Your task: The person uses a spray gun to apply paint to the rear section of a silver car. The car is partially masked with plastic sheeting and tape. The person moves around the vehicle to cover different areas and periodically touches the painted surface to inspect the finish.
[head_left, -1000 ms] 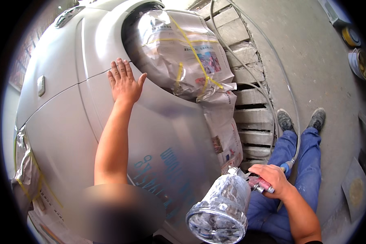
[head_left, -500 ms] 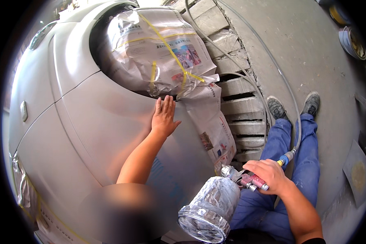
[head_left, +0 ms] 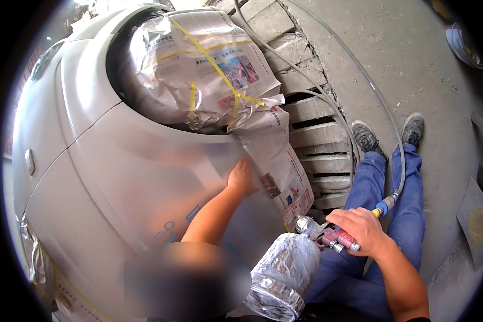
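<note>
My right hand [head_left: 359, 229] is wrapped round the handle of a spray gun [head_left: 333, 236], held low in front of my legs. The gun's large cup [head_left: 284, 273] is covered in crinkled, paint-smeared wrapping and hangs toward the lower left. A hose with a blue and yellow coupling [head_left: 381, 208] joins the gun's handle. My left hand [head_left: 241, 178] is at the lower edge of the pale grey car panel [head_left: 145, 155], beside the newspaper sheet; its fingers are turned away and blurred. Newspaper [head_left: 198, 75] fixed with yellow tape covers the wheel in the wheel arch.
The grey hose [head_left: 359, 70] runs across the concrete floor and along a slatted grate [head_left: 322, 139] next to the car. My shoes [head_left: 365, 135] stand to the right of the grate. A paint tin [head_left: 461, 45] and a flat panel [head_left: 475, 222] are at the right.
My left hand has moved down and right along the panel from below the wheel arch, and its flat, spread fingers have turned out of sight. My right hand still holds the spray gun.
</note>
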The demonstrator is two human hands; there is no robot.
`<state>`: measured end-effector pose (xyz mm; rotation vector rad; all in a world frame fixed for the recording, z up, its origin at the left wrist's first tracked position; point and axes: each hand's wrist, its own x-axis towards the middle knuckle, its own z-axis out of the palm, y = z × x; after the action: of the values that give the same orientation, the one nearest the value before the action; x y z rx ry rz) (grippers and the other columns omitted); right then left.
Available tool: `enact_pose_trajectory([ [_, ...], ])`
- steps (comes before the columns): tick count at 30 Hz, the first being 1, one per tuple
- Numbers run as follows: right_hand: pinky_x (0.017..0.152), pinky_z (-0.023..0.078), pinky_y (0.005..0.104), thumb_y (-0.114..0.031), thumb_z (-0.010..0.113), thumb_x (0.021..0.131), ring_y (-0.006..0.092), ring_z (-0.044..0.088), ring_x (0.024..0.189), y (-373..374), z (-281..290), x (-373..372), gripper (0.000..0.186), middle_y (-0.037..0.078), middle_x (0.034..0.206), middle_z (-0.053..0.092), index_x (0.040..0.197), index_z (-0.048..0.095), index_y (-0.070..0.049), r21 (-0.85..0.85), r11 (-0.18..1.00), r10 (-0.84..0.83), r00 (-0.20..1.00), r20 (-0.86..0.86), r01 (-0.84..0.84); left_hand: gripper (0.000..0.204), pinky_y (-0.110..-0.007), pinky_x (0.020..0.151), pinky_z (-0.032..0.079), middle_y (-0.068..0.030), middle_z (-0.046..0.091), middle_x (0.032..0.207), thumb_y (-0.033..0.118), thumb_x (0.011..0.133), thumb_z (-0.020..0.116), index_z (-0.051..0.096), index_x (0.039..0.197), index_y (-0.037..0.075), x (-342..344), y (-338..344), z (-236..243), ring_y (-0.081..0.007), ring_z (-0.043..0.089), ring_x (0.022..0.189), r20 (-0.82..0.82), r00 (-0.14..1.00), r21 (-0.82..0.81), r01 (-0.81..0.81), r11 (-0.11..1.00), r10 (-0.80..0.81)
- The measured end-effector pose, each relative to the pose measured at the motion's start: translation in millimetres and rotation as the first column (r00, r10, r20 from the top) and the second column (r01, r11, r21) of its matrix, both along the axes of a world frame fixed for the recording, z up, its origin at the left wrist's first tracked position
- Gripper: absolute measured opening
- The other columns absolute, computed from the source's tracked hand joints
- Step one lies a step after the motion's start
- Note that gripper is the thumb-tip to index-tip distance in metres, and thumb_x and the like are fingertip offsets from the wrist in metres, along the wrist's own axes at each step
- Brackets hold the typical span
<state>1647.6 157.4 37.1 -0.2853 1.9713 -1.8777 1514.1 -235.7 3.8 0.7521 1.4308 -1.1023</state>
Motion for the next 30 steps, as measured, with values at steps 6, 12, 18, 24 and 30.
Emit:
enact_pose_trajectory([
  [6,0.07,0.047,0.0383,-0.014,0.067,0.066,0.0289,0.062,0.084,1,7,-5,0.049,0.011,0.109,0.063,0.114,0.058,-0.007,-0.037,0.999,0.014,1.0,-0.009,-0.014,0.085,-0.04,0.116,0.008,-0.01,0.023,0.154,0.064,0.088,0.038,0.027,0.145,0.002,-25,24,96,-0.0225,0.013,0.144,-0.019,0.999,0.074,0.041,0.996,-0.04],
  [12,0.071,0.048,0.0386,-0.01,0.069,0.062,0.0303,0.062,0.086,-2,8,-10,0.054,0.012,0.109,0.063,0.114,0.057,-0.006,-0.101,0.995,-0.003,1.0,-0.023,0.001,0.084,-0.045,0.116,0.004,-0.0081,0.015,0.156,0.058,0.088,0.044,0.021,0.147,0.004,-118,24,171,-0.0228,0.005,0.145,-0.454,0.888,0.217,0.188,0.958,-0.072],
  [18,0.069,0.048,0.0385,-0.012,0.066,0.067,0.0298,0.062,0.084,-1,6,-8,0.047,0.011,0.107,0.063,0.113,0.058,-0.006,-0.103,0.995,-0.004,1.0,-0.028,0.002,0.087,-0.045,0.116,0.003,-0.0155,0.014,0.155,0.06,0.087,0.045,0.023,0.146,-0.001,-55,13,116,-0.0306,0.004,0.145,-0.378,0.926,0.192,0.063,0.979,0.015],
  [24,0.069,0.047,0.0384,-0.015,0.064,0.07,0.0298,0.062,0.081,4,7,-6,0.042,0.012,0.107,0.063,0.112,0.059,-0.006,-0.038,0.999,-0.014,1.0,-0.023,0.014,0.08,-0.042,0.116,0.007,-0.0113,0.028,0.151,0.059,0.09,0.039,0.029,0.144,0.001,18,-1,93,-0.0229,0.015,0.143,0.053,0.997,0.186,-0.07,0.98,0.061],
  [30,0.072,0.048,0.0392,-0.013,0.066,0.067,0.0318,0.063,0.087,5,12,-14,0.048,0.013,0.107,0.063,0.113,0.058,-0.005,-0.07,0.997,-0.033,0.999,-0.023,0.031,0.078,-0.046,0.116,0.007,-0.0039,0.021,0.155,0.057,0.089,0.044,0.024,0.148,0.01,-91,14,170,-0.0219,0.01,0.144,-0.41,0.908,0.184,0.175,0.967,-0.086],
])
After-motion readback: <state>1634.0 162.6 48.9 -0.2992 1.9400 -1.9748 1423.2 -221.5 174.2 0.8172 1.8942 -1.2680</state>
